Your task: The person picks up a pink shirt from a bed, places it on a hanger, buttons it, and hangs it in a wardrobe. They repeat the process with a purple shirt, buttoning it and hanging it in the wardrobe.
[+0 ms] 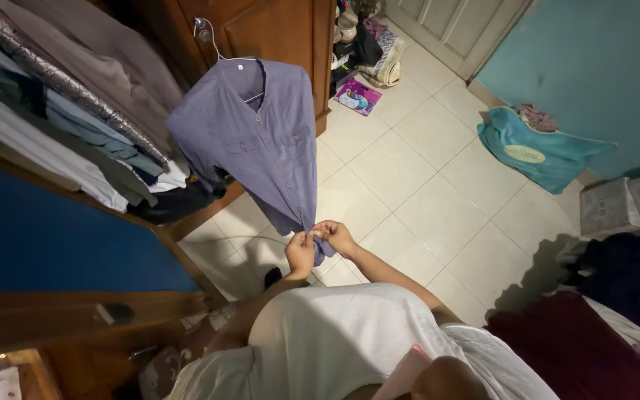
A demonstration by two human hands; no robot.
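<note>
floor: pale square-tiled floor (438, 185)
by wall: teal fabric bag (538, 155) leaning against teal wall (594, 67)
wardrobe: hanging folded clothes (68, 126)
far corner: pink flat package (358, 96)
right: two grey boxes (627, 204)

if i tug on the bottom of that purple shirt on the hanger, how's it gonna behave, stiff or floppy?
Probably floppy: the purple shirt drapes in soft folds from its hanger. It likely swings or twists when tugged, since it hangs only from the hook on the wooden door. It seems light; the left hand and right hand pinch its hem with fingertips alone.
</note>
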